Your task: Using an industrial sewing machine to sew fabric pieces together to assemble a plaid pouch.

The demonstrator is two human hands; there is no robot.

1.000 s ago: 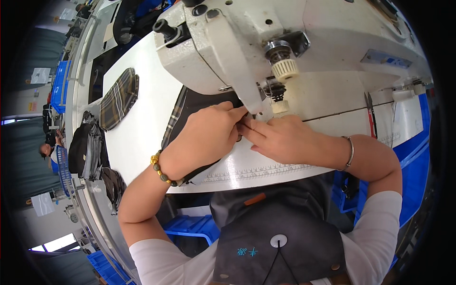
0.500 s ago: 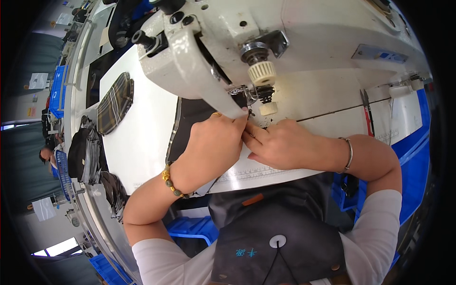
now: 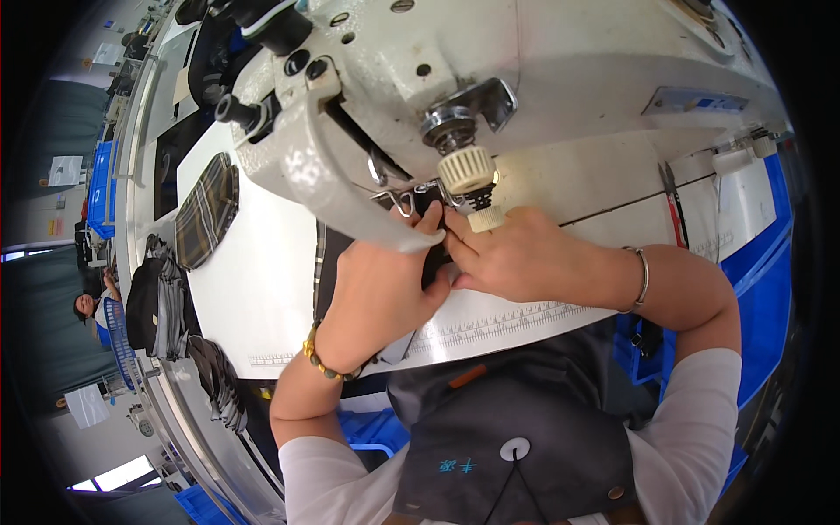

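A dark fabric piece (image 3: 327, 271) with a plaid edge lies on the white sewing table, running up under the needle area of a sewing machine (image 3: 560, 79). My left hand (image 3: 381, 284) is closed on this fabric, its fingertips partly behind the machine's curved white lever (image 3: 350, 197) and its thumb toward the right hand. Close beside it, my right hand (image 3: 516, 258) is bent with its fingertips together at the fabric's right edge, just below the cream tension knobs (image 3: 466, 171). The fabric between the fingertips is mostly hidden.
Plaid fabric pieces (image 3: 207, 210) lie at the table's left, with stacked dark and grey pieces (image 3: 157, 306) beyond its edge. Red-handled scissors (image 3: 674, 206) rest at the right. A printed ruler (image 3: 499, 324) follows the front edge. Blue bins (image 3: 761, 289) stand right; another person (image 3: 87, 306) sits far left.
My left hand has shifted slightly down, and its thumb now shows apart from the fingers. The machine appears larger and farther left in view. My right hand stays near the fabric's edge.
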